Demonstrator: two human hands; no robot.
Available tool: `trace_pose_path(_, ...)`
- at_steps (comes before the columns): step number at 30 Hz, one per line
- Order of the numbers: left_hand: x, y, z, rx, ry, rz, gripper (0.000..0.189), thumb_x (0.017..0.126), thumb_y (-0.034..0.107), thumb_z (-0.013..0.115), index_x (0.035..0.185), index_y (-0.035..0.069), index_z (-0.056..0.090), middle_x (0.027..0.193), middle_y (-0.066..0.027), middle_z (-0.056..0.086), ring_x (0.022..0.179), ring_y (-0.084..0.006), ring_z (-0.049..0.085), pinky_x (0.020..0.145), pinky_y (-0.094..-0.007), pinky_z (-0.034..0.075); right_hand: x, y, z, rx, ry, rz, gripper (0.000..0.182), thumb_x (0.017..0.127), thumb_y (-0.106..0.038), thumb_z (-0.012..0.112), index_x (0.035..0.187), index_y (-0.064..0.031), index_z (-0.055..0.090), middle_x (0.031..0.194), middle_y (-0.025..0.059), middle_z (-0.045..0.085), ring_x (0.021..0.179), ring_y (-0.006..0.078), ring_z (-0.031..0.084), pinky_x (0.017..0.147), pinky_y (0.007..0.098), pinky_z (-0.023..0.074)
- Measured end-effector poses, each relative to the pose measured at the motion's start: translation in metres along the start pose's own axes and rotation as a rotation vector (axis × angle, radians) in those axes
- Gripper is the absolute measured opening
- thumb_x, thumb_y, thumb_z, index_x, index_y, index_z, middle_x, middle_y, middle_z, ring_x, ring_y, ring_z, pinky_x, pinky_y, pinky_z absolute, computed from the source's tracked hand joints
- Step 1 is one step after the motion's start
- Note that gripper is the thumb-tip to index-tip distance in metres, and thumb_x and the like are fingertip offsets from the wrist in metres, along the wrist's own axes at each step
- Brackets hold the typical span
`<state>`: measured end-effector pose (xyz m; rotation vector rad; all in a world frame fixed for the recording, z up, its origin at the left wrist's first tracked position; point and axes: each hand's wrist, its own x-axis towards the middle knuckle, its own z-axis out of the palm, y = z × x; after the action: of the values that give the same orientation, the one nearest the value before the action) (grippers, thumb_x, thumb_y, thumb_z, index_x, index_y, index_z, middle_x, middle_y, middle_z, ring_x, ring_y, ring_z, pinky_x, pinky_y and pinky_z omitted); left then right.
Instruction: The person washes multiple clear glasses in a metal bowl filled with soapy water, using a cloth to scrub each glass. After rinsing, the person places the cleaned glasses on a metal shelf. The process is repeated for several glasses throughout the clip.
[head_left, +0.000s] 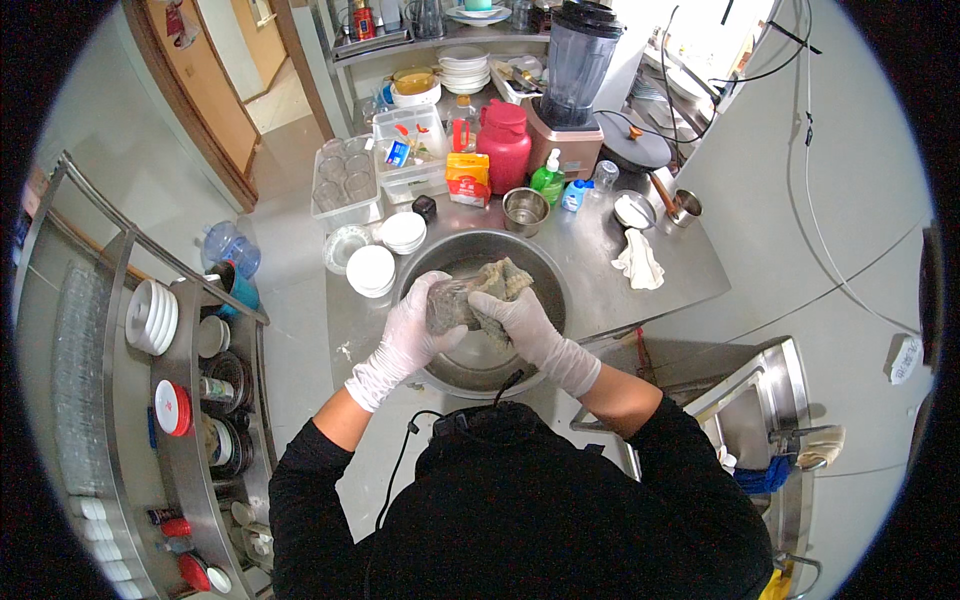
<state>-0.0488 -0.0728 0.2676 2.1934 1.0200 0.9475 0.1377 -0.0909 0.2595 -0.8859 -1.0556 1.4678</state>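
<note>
Above a large round metal basin (491, 379), both of my gloved hands are raised close together. My left hand (409, 330) is closed around a clear drinking glass (448, 306), tilted on its side with its mouth towards the right. My right hand (521, 319) grips a grey-brown cloth (504, 281), bunched at the glass's mouth; whether part of it is inside the glass I cannot tell. Left of the basin stand a stack of white bowls (370, 270), another white stack (403, 231) and a glass dish (346, 247).
Behind the basin are a steel pot (526, 211), a green pump bottle (548, 180), a red jug (503, 146), a blender (577, 82) and a bin of glasses (345, 180). A white cloth (641, 259) lies at right. Shelving (124, 255) holds dishes at left; a sink (750, 420) is lower right.
</note>
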Motion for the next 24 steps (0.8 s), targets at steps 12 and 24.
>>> trace_pose_path(12,0.002,-0.017,0.022,-1.075,-0.086,-0.713,0.047,0.088,0.043,0.047,0.118,0.007,0.047,0.103,-0.0078,0.056,0.089,-0.0132,0.052,0.069,-0.0255,0.044,-0.011,0.041,-0.010,-0.954,0.120,-0.633,0.046,0.071,-0.034,0.070,0.110,-0.0158,0.053,0.116,0.0056,0.053,0.114,0.0271,0.047,0.104,0.0463,0.0258)
trace_pose_path(24,0.005,-0.036,-0.015,-1.568,-0.214,-0.787,0.062,0.087,0.057,0.038,0.102,-0.001,0.056,0.070,-0.0101,0.060,0.041,-0.0131,0.046,0.028,-0.0204,0.024,-0.004,-0.005,-0.047,-0.336,-0.167,-0.312,0.037,0.082,-0.030,0.058,0.114,-0.0111,0.052,0.118,0.0081,0.054,0.107,0.0252,0.053,0.088,0.0367,0.0437)
